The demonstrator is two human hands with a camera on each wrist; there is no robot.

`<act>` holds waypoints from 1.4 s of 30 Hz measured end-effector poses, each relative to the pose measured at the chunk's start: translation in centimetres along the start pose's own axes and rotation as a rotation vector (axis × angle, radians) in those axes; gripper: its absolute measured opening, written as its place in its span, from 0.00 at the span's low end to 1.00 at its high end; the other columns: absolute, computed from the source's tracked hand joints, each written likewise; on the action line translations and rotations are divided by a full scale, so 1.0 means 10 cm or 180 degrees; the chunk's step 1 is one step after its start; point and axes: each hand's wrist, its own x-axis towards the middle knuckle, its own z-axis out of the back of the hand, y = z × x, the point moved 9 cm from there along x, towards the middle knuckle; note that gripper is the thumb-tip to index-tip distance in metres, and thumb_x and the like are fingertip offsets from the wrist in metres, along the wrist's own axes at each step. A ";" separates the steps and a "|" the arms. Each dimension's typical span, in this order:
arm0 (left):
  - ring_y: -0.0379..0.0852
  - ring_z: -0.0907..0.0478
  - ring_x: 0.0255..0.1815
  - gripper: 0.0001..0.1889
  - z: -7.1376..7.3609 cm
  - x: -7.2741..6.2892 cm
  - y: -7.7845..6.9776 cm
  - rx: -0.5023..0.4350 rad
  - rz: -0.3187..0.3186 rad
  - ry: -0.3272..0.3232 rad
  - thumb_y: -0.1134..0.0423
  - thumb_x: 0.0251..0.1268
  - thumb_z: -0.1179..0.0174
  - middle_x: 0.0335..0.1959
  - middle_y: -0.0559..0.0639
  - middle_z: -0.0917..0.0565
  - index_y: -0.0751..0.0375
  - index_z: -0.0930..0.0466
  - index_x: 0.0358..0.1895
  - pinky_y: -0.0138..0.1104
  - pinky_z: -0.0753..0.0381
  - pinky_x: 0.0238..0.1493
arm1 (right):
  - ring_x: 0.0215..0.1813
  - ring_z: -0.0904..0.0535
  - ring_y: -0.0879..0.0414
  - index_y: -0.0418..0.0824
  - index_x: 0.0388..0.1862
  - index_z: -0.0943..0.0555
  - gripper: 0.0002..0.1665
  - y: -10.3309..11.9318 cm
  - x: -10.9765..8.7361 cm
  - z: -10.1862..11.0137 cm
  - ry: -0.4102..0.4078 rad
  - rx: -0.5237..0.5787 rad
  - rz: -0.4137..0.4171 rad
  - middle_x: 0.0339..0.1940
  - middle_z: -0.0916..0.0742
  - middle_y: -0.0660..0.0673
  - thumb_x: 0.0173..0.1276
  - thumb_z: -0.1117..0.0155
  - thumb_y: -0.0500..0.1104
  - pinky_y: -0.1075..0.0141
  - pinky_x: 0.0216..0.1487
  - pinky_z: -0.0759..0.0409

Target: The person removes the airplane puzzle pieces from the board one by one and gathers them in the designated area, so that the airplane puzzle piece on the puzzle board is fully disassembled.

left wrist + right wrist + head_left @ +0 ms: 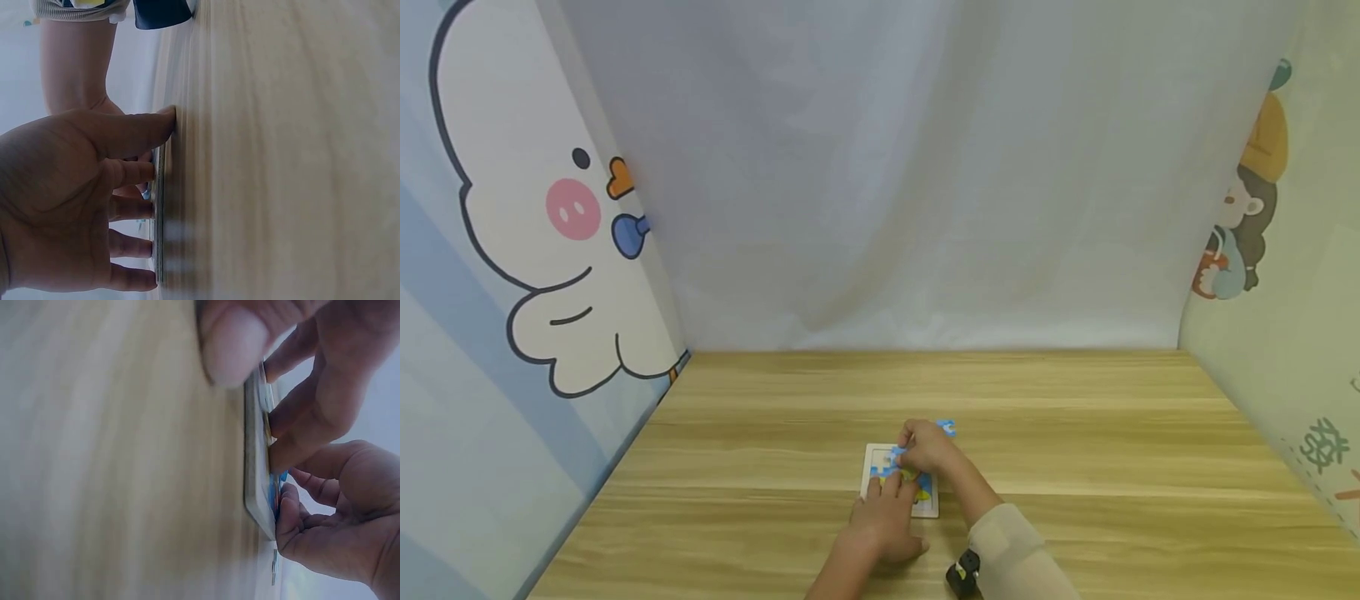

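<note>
A small jigsaw puzzle board [868, 454] with a pale frame lies on the table, its picture blue, white and yellow-green. My left hand [886, 521] rests over its near part, fingers extended onto the puzzle; in the left wrist view the left thumb [140, 132] reaches down to the tabletop. At the board's far right part, my right hand [928, 450] pinches a blue puzzle piece [896, 453] between thumb and fingers, low over the board. Seen from the right wrist, the right hand [350, 531] bends at the board edge, its fingertips partly hiding the piece.
Just past the board's far right corner lies a loose blue-and-white puzzle piece [946, 427]. A black device [962, 573] sits at the right wrist, by the light sleeve [1018, 550]. The wooden table [737, 433] meets a grey curtain [910, 208] behind and printed walls at both sides.
</note>
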 end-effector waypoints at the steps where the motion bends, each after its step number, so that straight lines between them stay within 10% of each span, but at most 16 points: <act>1: 0.71 0.46 0.64 0.40 0.00 0.00 0.00 -0.0003 0.0003 0.0006 0.49 0.48 0.33 0.65 0.62 0.38 0.58 0.36 0.66 0.63 0.38 0.53 | 0.29 0.28 0.53 0.38 0.31 0.26 0.10 0.00 0.00 0.00 -0.0014 -0.0016 -0.0021 0.26 0.22 0.47 0.56 0.32 0.33 0.65 0.29 0.28; 30: 0.71 0.48 0.65 0.41 0.00 0.02 0.01 -0.0053 0.0051 0.0079 0.48 0.49 0.32 0.67 0.63 0.41 0.59 0.37 0.66 0.63 0.39 0.54 | 0.31 0.28 0.54 0.38 0.25 0.25 0.09 0.05 -0.04 0.01 -0.0020 -0.0079 0.0089 0.27 0.24 0.48 0.58 0.32 0.37 0.64 0.31 0.26; 42: 0.70 0.47 0.65 0.41 0.00 0.01 0.00 -0.0040 0.0113 0.0092 0.49 0.48 0.32 0.67 0.63 0.40 0.59 0.37 0.66 0.63 0.39 0.55 | 0.27 0.27 0.55 0.34 0.31 0.24 0.02 -0.03 -0.05 0.07 0.0273 0.0709 0.0138 0.27 0.21 0.46 0.61 0.39 0.33 0.65 0.29 0.24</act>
